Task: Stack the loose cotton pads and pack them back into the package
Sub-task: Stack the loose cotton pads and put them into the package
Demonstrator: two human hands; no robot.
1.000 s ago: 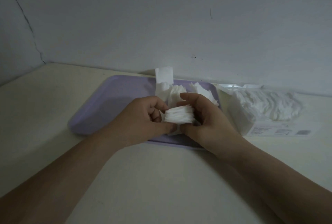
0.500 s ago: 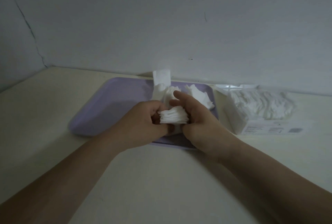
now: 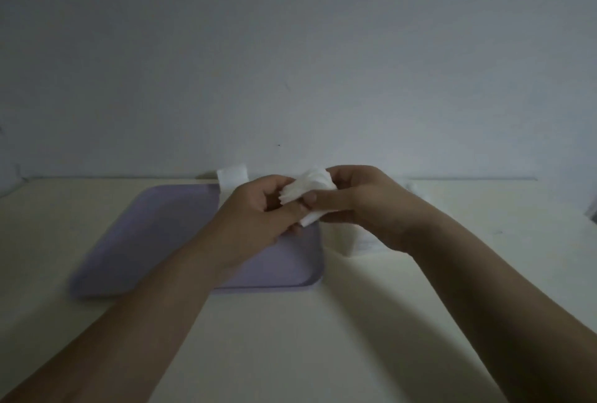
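The person is holding a stack of soft white cotton pads [image 3: 303, 187] between both hands, raised in the air above the far right corner of the flat rectangular lavender plastic tray [image 3: 155, 234], which is lying toward the far edge of the cream table [image 3: 290, 338]. The left hand [image 3: 255, 215] is curling its fingers in, with the thumb pressing against the near side of the stack; the right hand [image 3: 368, 205] is wrapping its fingers over the top while the thumb is reaching along the front, so both are pinching the same bundle. The pads are fanning out rather than sitting square, and one lower corner is poking out beneath the thumbs. A single white rectangular pad [image 3: 232, 176] is standing propped at the tray's far edge, just beside the left hand. Beneath the right wrist a pale blurred shape, probably the white package [image 3: 350, 242], is showing just off the tray's right edge, mostly hidden. The pads are looking featherlight, limp and compressible, likely to slide over one another and spill if squeezed unevenly. Gripping across the flat faces, thumb on one side and fingers on the other near the middle, seems the safest hold, with the edges being tapped square before the stack is slid into the package.
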